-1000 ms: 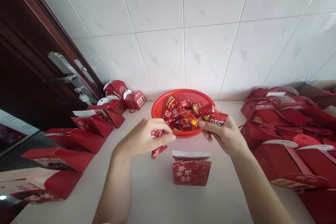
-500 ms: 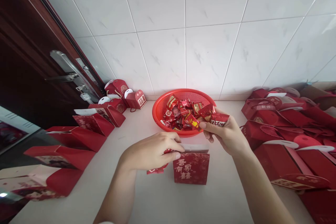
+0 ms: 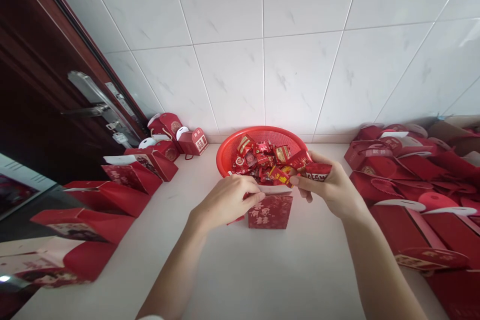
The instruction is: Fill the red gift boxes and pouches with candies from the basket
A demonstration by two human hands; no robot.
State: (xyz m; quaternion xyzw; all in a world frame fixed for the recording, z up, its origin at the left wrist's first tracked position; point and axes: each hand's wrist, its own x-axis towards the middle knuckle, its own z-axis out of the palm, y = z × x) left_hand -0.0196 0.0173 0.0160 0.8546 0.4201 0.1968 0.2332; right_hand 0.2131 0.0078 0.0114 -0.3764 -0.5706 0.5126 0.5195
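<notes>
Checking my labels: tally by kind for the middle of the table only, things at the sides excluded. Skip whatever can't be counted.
Red basket: 1
Standing red box: 1
Bare hands: 2 (left hand, right hand)
Total: 4
Left out: wrapped sweets, overlapping and partly hidden, no sure count.

Front: open surface (image 3: 270, 280) between the forearms (image 3: 378, 265), nearside of the upright bag (image 3: 272, 212). Left: free lane between the left forearm and the row of boxes (image 3: 112, 197). Right: piled boxes (image 3: 397, 230) meet the right forearm's outline; clearance cannot be determined. Far side: basket (image 3: 225, 152) obstructs passage behind the bag; wall (image 3: 300, 80) closes the route beyond. Left hand (image 3: 225, 200) and right hand (image 3: 326, 185) flank the bag's top, restricting side entry.
</notes>
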